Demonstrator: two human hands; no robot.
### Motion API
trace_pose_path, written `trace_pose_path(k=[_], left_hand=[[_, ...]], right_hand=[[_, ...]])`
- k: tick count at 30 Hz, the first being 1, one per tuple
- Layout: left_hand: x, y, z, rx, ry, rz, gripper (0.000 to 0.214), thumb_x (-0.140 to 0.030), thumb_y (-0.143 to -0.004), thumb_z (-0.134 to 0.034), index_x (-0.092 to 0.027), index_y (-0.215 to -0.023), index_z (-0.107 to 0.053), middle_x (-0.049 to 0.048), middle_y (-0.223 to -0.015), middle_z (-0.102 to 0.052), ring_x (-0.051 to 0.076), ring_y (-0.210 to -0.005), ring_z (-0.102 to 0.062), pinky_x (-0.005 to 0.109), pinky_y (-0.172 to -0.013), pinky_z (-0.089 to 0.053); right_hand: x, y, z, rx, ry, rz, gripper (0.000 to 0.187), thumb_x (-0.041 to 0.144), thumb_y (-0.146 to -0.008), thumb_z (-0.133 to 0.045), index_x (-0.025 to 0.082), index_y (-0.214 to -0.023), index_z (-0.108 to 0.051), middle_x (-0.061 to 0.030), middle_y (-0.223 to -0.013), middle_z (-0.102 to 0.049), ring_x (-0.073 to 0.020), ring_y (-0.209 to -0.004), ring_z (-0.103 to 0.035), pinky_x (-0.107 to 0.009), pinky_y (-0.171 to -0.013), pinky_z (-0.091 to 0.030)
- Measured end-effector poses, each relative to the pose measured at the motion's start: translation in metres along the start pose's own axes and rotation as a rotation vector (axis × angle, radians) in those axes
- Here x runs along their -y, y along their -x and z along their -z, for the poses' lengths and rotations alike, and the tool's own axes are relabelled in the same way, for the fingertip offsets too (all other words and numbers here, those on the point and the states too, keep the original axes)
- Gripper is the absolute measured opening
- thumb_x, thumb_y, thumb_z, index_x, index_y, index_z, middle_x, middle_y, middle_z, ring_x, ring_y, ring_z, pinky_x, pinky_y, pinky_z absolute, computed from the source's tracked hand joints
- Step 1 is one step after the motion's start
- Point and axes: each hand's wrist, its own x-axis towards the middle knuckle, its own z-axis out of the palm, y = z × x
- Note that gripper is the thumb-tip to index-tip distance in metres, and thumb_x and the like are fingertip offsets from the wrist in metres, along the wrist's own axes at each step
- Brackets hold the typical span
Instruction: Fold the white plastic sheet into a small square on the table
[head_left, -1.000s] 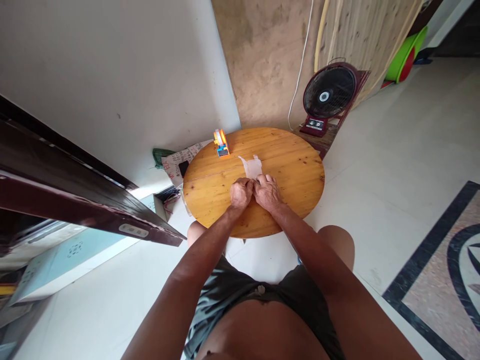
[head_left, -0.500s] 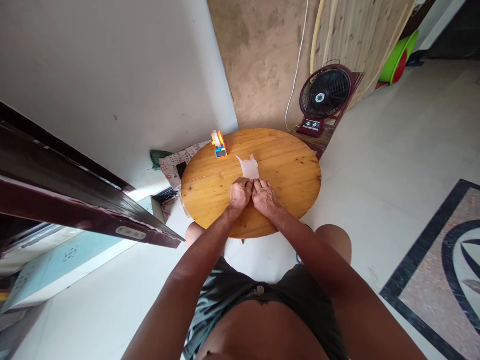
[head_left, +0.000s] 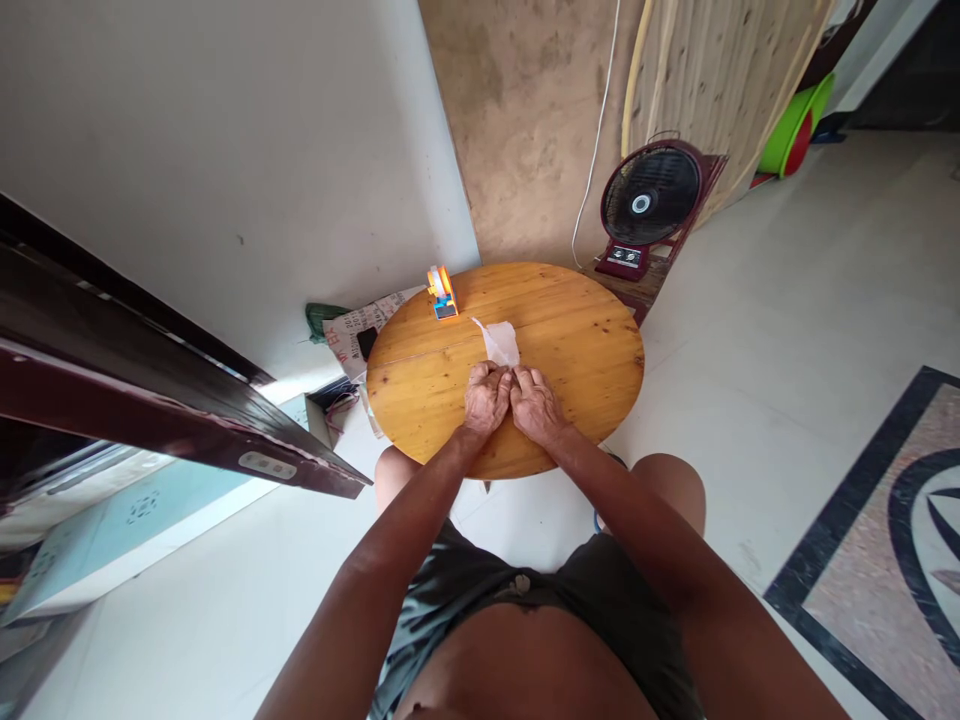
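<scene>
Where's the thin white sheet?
In the head view, the sheet lies on the wooden table, its near end at the left hand and right hand; the tape holder stands farther back, leftward.

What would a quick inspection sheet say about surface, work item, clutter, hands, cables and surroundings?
Surface: wooden table, bare grain showing.
Work item: thin pale sheet on the table, near edge at the fingers.
Clutter: orange-and-blue tape dispenser at the table's far left; printed cardboard beyond its left edge.
Hands: left hand and right hand side by side, fingers curled; exact grip hidden.
Cables: white cord hanging by the wall, away from both hands.
Surroundings: fan beyond the table's right side.
</scene>
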Motion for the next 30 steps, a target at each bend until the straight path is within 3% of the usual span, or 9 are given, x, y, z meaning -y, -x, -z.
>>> trace_pose_path(k=[7, 12, 15, 17, 19, 24, 30], left_hand=[[0.004, 0.005, 0.0, 0.039, -0.017, -0.171, 0.053, -0.045, -0.108, -0.029, -0.013, -0.127, -0.068, 0.0167, -0.133, -0.065, 0.028, -0.132, -0.054, 0.05, -0.119, -0.042], [0.005, 0.006, 0.001, 0.066, -0.04, -0.222, 0.05, -0.043, -0.107, -0.035, -0.012, -0.134, -0.064, 0.0169, -0.142, -0.062, 0.03, -0.14, -0.05, 0.052, -0.123, -0.039], [0.005, 0.007, 0.0, 0.102, -0.069, -0.223, 0.046, -0.042, -0.102, -0.048, -0.014, -0.137, -0.062, 0.017, -0.145, -0.06, 0.032, -0.144, -0.047, 0.054, -0.122, -0.04], [0.005, 0.007, -0.001, 0.12, -0.088, -0.221, 0.044, -0.039, -0.1, -0.054, -0.016, -0.137, -0.061, 0.0167, -0.146, -0.06, 0.033, -0.145, -0.046, 0.054, -0.121, -0.041], [0.005, 0.007, -0.003, 0.122, -0.105, -0.217, 0.042, -0.034, -0.1, -0.054, -0.015, -0.136, -0.062, 0.0164, -0.145, -0.061, 0.032, -0.145, -0.047, 0.054, -0.121, -0.041], [0.003, 0.008, -0.003, 0.118, -0.131, -0.205, 0.04, -0.032, -0.101, -0.05, -0.015, -0.136, -0.062, 0.0156, -0.145, -0.062, 0.032, -0.145, -0.047, 0.054, -0.12, -0.041], [0.001, 0.007, -0.003, 0.137, -0.1, -0.19, 0.042, -0.032, -0.101, -0.05, -0.015, -0.138, -0.06, 0.017, -0.145, -0.06, 0.032, -0.145, -0.046, 0.054, -0.12, -0.041]], right_hand=[[-0.006, 0.006, 0.005, -0.079, -0.102, 0.045, 0.036, 0.011, -0.098, -0.044, 0.007, -0.113, -0.076, -0.0221, -0.128, -0.067, -0.0297, -0.121, -0.058, -0.044, -0.11, -0.049], [-0.019, 0.002, 0.008, -0.085, -0.32, -0.046, 0.032, 0.013, -0.095, -0.049, 0.015, -0.112, -0.076, -0.015, -0.126, -0.072, -0.0257, -0.119, -0.064, -0.04, -0.11, -0.05], [-0.032, -0.017, 0.015, -0.006, -0.437, -0.245, 0.035, 0.013, -0.093, -0.052, 0.019, -0.119, -0.075, -0.0091, -0.117, -0.076, -0.0214, -0.109, -0.07, -0.033, -0.101, -0.054], [-0.038, -0.037, 0.022, 0.041, -0.469, -0.433, 0.034, 0.019, -0.095, -0.054, 0.018, -0.123, -0.073, -0.0091, -0.117, -0.077, -0.0195, -0.1, -0.073, -0.03, -0.094, -0.055], [-0.042, -0.059, 0.029, 0.132, -0.464, -0.528, 0.03, 0.027, -0.095, -0.059, 0.017, -0.118, -0.076, -0.0092, -0.117, -0.077, -0.0194, -0.101, -0.073, -0.027, -0.092, -0.053], [-0.039, -0.102, 0.033, 0.343, -0.341, -0.585, 0.031, 0.045, -0.091, -0.065, 0.021, -0.102, -0.081, -0.0063, -0.104, -0.081, -0.0214, -0.097, -0.073, -0.025, -0.079, -0.05], [-0.039, -0.124, 0.013, 0.444, -0.309, -0.609, 0.035, 0.052, -0.086, -0.069, 0.02, -0.091, -0.082, -0.0068, -0.092, -0.079, -0.021, -0.089, -0.072, -0.025, -0.073, -0.049]])
